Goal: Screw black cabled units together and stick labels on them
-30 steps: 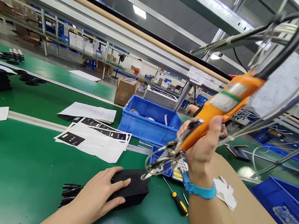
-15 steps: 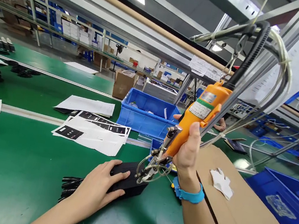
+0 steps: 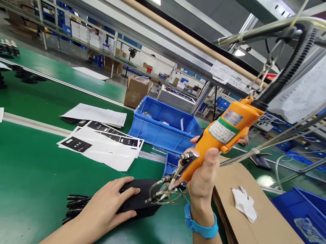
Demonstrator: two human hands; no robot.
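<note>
My right hand [image 3: 205, 178] is wrapped round an orange power tool [image 3: 224, 125] that hangs from a metal hook and hoses. The tool's metal tip, with thin clear tubes round it, is at the right end of a black ribbed box [image 3: 142, 195]; whether they touch cannot be made out. On the green table [image 3: 31, 188], my left hand [image 3: 109, 206] grips the box's left part, fingers across its top and thumb at its near side. Several black cable ends [image 3: 75, 207] stick out to the left of the box, partly behind my left hand.
Printed sheets [image 3: 103, 145] and a blue bin [image 3: 165, 128] stand beyond the box. Flat cardboard [image 3: 269, 229] with a white glove [image 3: 244, 204] lies at the right, beside another blue bin [image 3: 313, 228]. A person's hand [image 3: 244, 140] shows in the background.
The top of the orange tool has tilted further right, and its hoses have swung right. Its tip has shifted slightly left and down. My left hand stays on the box.
</note>
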